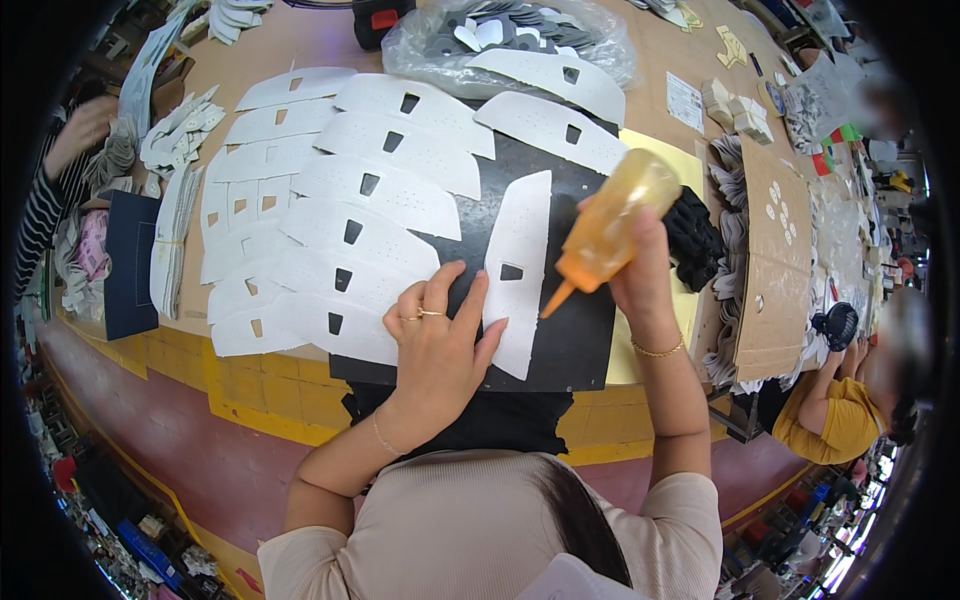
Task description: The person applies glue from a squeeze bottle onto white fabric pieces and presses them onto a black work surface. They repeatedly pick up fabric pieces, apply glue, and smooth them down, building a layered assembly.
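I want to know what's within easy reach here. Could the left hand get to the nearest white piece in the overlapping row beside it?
Probably yes: the left hand already rests on the single white piece, and the nearest overlapped white piece lies just beside it with nothing between.

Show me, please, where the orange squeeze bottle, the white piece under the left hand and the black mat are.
orange squeeze bottle [610,225], head view, middle of its body.
white piece [520,265], head view, centre, above the cut-out.
black mat [575,335], head view, bare part at right.

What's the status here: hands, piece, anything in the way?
Left hand flat on white piece, pinning it to black mat. Right hand grips orange glue bottle, nozzle down beside it. Nothing blocking; more white pieces fanned left.
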The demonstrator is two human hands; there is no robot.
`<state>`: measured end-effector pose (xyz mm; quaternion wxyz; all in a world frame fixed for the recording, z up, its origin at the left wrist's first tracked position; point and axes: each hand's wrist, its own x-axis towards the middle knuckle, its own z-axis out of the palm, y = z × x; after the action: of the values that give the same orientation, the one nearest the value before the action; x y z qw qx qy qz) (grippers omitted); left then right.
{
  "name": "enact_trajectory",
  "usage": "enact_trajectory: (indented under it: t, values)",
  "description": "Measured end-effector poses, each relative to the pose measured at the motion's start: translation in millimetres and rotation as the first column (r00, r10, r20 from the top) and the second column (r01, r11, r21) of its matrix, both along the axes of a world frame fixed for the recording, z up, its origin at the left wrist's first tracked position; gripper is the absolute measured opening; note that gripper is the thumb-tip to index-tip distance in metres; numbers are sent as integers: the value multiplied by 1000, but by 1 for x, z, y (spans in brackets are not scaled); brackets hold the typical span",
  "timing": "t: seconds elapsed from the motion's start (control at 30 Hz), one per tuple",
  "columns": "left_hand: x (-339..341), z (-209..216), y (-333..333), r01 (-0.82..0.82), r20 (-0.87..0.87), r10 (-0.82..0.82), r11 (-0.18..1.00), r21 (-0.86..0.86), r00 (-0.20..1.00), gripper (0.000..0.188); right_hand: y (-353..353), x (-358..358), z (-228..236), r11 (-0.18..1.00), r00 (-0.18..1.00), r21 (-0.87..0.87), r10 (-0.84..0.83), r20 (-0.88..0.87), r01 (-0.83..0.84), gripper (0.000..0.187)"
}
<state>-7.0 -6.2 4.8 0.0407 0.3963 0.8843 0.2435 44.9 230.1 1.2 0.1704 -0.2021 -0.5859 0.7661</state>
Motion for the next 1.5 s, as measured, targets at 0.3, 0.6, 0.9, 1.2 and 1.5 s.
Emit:
enact_trajectory:
  t: [0.3,0.6,0.9,1.2,1.5]
  values:
    - [6,1,10,142,19,-147,976,163,989,50,57,24,3,873,869,-408,-401,-291,266,69]
    - [-27,70,26,255,421,-403,896,364,812,45,74,48,29,785,749,-555,-537,-387,276,76]
    - [-53,131,142,457,365,-713,678,576,599,34,119,100,27,834,454,-547,-514,-728,66,79]
    - [-85,6,210,247,559,-429,894,373,710,39,120,107,29,832,405,-552,-523,-749,53,77]
    - [-89,38,117,333,147,-380,904,266,913,30,78,61,31,797,693,-446,-588,-418,407,77]
